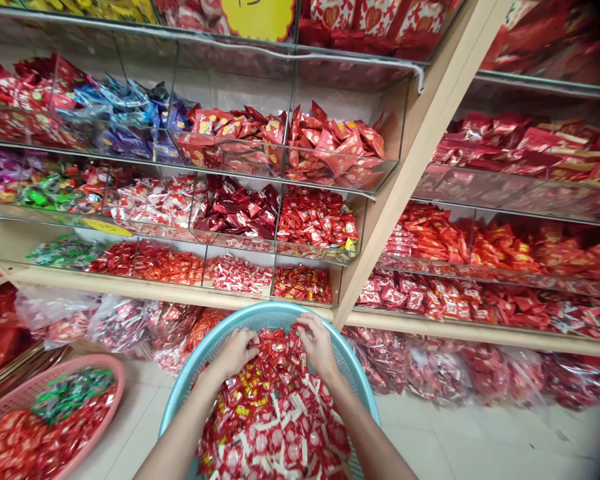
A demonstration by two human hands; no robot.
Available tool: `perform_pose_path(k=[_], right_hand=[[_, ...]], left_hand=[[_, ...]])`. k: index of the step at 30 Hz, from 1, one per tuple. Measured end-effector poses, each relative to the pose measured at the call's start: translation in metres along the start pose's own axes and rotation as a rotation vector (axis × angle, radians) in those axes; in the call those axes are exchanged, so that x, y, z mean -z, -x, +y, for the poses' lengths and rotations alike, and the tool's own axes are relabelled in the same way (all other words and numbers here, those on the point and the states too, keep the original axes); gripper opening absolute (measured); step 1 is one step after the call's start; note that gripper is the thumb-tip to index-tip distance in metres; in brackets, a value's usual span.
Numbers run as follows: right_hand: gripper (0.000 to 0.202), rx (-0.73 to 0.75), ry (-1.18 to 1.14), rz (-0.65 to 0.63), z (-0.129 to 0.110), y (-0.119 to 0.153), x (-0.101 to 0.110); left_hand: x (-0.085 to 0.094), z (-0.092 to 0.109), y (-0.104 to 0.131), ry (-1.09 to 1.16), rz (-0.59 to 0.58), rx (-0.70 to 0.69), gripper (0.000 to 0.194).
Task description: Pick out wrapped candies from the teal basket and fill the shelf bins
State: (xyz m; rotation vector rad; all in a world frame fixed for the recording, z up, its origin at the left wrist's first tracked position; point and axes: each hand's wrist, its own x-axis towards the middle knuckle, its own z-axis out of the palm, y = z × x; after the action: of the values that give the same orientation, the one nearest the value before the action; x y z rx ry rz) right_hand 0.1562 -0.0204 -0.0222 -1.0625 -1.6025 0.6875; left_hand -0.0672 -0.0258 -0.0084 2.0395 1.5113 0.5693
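Observation:
A large blue-green plastic basket [167, 407] stands in front of me, heaped with wrapped candies [280, 433]. Nearest me the wrappers are red and white; farther back and at the left they are red with yellow print. My left hand [237, 353] is inside the basket at the left, its fingers curled against the candies. At the far right side, my right hand [317, 343] has bent fingers closed over some red-wrapped candies. Between both hands lies a clump of shiny red candies [280, 348]. The fingertips are partly hidden among the wrappers.
Wooden shelves with clear-fronted bins [240, 240] of wrapped candies rise behind the basket. Bulging plastic bags [120, 323] line the floor beneath them. At the lower left stands a pink basket [117, 380] holding red, orange and green candies. A slanting wooden post [405, 180] divides the shelving.

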Motion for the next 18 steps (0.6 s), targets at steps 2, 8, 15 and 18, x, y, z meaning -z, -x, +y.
perform_pose_path(k=[2,8,15,18], right_hand=[[0.021,0.012,0.044,-0.026,-0.002,0.001,-0.001],[0.024,0.068,0.153,-0.004,-0.004,0.001,-0.004],[0.023,0.066,0.164,0.006,0.002,0.002,-0.009],[0.022,0.027,0.076,-0.006,0.005,0.002,-0.011]], left_hand=[[0.005,0.009,-0.001,0.210,0.017,-0.035,0.013],[0.020,0.034,0.003,0.879,0.080,0.214,0.041],[0.029,0.039,0.009,1.155,-0.010,0.244,0.041],[0.032,0.041,0.010,1.221,-0.017,0.234,0.036]])
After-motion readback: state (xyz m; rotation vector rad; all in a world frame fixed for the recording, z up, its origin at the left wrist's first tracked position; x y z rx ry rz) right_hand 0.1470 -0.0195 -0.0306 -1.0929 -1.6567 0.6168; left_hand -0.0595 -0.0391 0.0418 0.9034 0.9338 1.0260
